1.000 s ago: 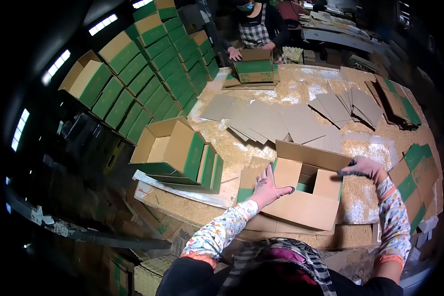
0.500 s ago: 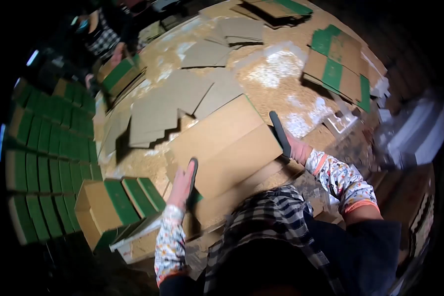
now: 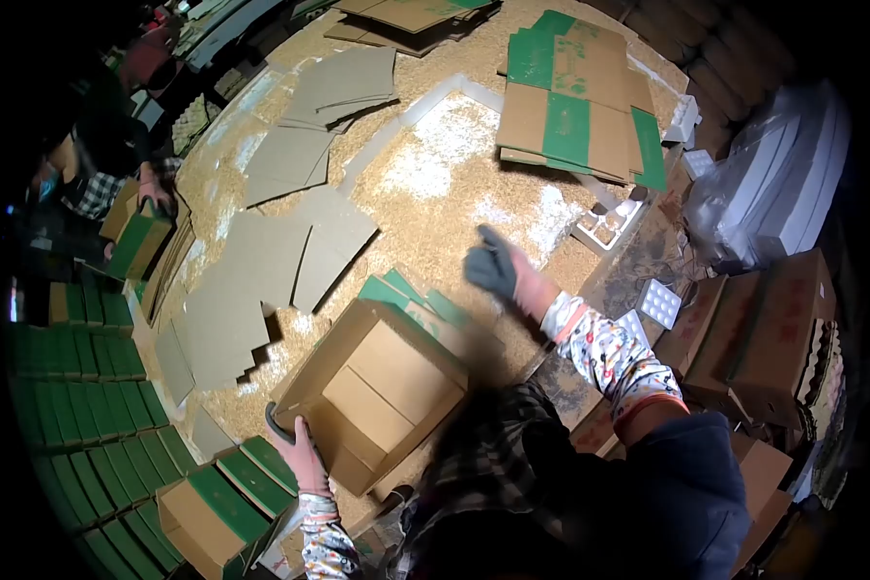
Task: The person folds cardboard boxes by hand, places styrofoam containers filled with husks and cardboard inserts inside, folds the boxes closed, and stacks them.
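Observation:
An open-topped cardboard box (image 3: 396, 379) stands before me, its bare brown inside and bottom flaps facing up. My left hand (image 3: 302, 450), in a pink and dark-grey glove, grips its near left wall, thumb on one side and fingers on the other. My right hand (image 3: 505, 271), gloved alike, is off the box, above the table to its upper right. Nothing shows in it; its fingers are loosely bent and partly apart. Just behind the box lie flat cardboard pieces with green print (image 3: 416, 307), partly hidden by it.
Grey cardboard sheets (image 3: 246, 261) lie spread over the dusty table (image 3: 435, 227). Flattened green-and-brown boxes (image 3: 570, 106) are stacked at the far right. Finished boxes (image 3: 87, 411) stand in rows at left. Another person's hand (image 3: 153, 191) holds a box at upper left. Plastic-wrapped white trays (image 3: 773, 184) stand right.
The box has been turned from its closed face to its open side up. My right hand has left the box and moved up and left; my left hand has moved lower left with it.

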Available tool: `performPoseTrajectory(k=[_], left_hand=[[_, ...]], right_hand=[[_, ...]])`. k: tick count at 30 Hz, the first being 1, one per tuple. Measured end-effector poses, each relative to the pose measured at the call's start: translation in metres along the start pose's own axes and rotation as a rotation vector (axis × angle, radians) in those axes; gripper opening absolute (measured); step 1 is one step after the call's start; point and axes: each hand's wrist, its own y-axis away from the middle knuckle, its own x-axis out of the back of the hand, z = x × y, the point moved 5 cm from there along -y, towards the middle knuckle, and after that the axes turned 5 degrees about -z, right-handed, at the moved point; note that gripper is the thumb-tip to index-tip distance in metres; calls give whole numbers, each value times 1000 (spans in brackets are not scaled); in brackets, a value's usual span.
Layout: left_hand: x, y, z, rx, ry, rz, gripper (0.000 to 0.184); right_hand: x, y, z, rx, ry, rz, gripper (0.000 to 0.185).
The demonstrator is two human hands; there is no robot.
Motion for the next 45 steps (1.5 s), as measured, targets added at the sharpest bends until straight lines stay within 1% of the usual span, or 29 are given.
performPoseTrajectory(k=[2,3,4,6,8,10,11,14,16,17,18,20,23,24,26,29,31,32,33,34,35,37,39,40,41,42,43,44,45], left_hand=[[-1,-1,-4,41,66,-8,52],[-2,0,-8,58,51,24,53],[-5,1,-3,64,37,41,54],[-11,-3,9,78,-60,80,55],[-11,-2,17,107,-231,101,56],[-12,-5,21,146,-312,85,57],[-10,-8,21,164,-345,86,57],[-6,-7,7,246,-301,148,60],[-2,-5,-4,231,-401,180,61],[-5,-4,-5,251,-340,182,60],[-7,-3,-5,265,-283,184,60],[-2,-5,-9,261,-248,183,61],[0,-9,-6,177,-302,158,57],[-4,-9,5,179,-317,165,55],[-6,-8,6,145,-238,136,54],[0,-8,-17,95,9,77,51],[-4,-9,-4,-38,50,50,52],[-5,-6,4,-15,4,60,53],[-5,-10,-3,-184,-74,22,51],[2,-20,-35,-201,-469,-105,45],[-8,-25,-8,85,369,-117,40],[-17,-56,-36,45,675,-64,33],[-47,-80,-34,148,1118,-11,35],[-49,-81,-12,169,1159,40,37],[-64,-89,-14,177,1261,-122,47],[-73,-93,-7,294,1366,-139,40],[-55,-63,46,242,1347,-233,52],[-70,-76,27,233,1210,-51,60],[-58,-72,37,121,1091,-192,62]], right_hand=[[114,-30,-27,49,-858,231,23],[171,-49,-53,137,-944,315,24],[241,-74,-86,322,-506,432,24],[265,-87,-154,421,55,568,21],[260,-84,-213,531,410,511,20],[274,-85,-232,594,263,371,25],[260,-78,-243,470,-119,323,31],[247,12,-243,731,1122,1203,51],[290,53,-187,682,954,1390,47],[322,64,-150,726,686,1321,41],[340,67,-115,536,342,1270,35],[343,50,-87,392,779,951,55],[302,34,-98,443,883,840,62],[292,37,-92,495,817,779,53],[254,55,-89,750,1279,823,49],[205,78,-30,506,421,561,77],[162,87,-11,412,221,392,77],[125,95,-17,361,107,299,76],[59,105,-46,319,-38,169,74],[36,96,-57,189,-116,92,65],[12,88,-68,51,-189,22,57],[-44,81,-96,-221,-324,-105,47],[-84,78,-126,-228,-36,-135,45],[-111,78,-149,87,528,-341,45],[-135,78,-152,159,764,-467,44],[-159,79,-155,270,1003,-583,44],[-182,80,-159,406,1202,-681,43],[-196,76,-153,509,1430,-743,42],[-207,73,-143,613,1651,-800,40]])
